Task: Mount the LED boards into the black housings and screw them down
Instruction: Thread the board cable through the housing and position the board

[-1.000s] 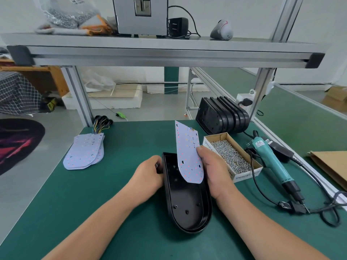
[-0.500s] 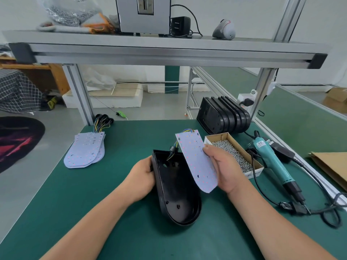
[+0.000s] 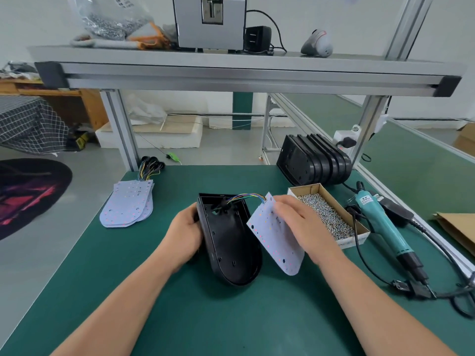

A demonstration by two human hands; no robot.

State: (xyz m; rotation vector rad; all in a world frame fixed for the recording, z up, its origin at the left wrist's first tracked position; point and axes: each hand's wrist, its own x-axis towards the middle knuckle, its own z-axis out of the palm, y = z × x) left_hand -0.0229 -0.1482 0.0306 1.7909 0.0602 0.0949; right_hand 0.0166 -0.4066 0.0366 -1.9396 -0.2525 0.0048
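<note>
LED board [image 3: 276, 235]: light, stiff, likely fragile (wired to black housing [image 3: 231, 242]); best held by edges, pinched in right hand [image 3: 303, 224]; black housing gripped by left hand [image 3: 183, 235].

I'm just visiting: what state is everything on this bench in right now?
black housing: open side up, no board inside, gripped by left hand
LED board: tilted beside the housing, unmounted, held by right hand
wires: running from board into housing
screw box: open, full of screws
electric screwdriver: lying idle
spare boards: stacked flat
spare housings: standing on edge
</note>
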